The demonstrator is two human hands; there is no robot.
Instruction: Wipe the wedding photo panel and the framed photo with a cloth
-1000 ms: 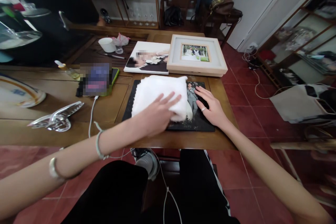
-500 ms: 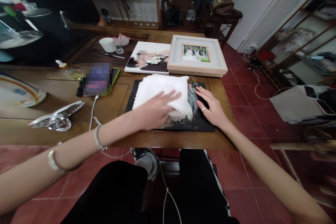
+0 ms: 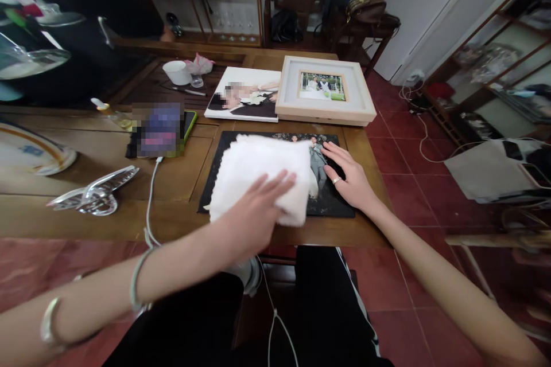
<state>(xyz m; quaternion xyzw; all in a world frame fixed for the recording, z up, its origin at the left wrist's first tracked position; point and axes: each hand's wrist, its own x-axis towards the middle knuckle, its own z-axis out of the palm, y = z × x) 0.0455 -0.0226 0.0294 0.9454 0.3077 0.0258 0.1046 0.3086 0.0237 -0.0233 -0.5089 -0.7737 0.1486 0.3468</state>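
Note:
A white fluffy cloth point(image 3: 258, 166) covers the left and middle part of a dark photo panel point(image 3: 336, 206). My left hand point(image 3: 262, 206) grips the cloth, its visible fingers stretched across the top and slightly blurred; the thumb is hidden. The cloth hangs over the panel's near edge. My right hand point(image 3: 348, 175), wearing a ring, lies with fingers spread on the panel's right side, beside a printed figure in a grey suit. Most of the picture is under the cloth.
Behind the panel lie a white-edged photo print point(image 3: 241, 94) and a pale wooden picture frame point(image 3: 325, 92). At left are a phone point(image 3: 161, 129) with a white cable, a shiny clear claw-shaped object point(image 3: 94, 192) and a dropper bottle point(image 3: 114, 114). A white cup point(image 3: 177, 73) stands farther back.
My left hand and the cloth have moved toward me, past the panel's near edge, uncovering more of the panel's far side. My right hand has stayed in place on the panel.

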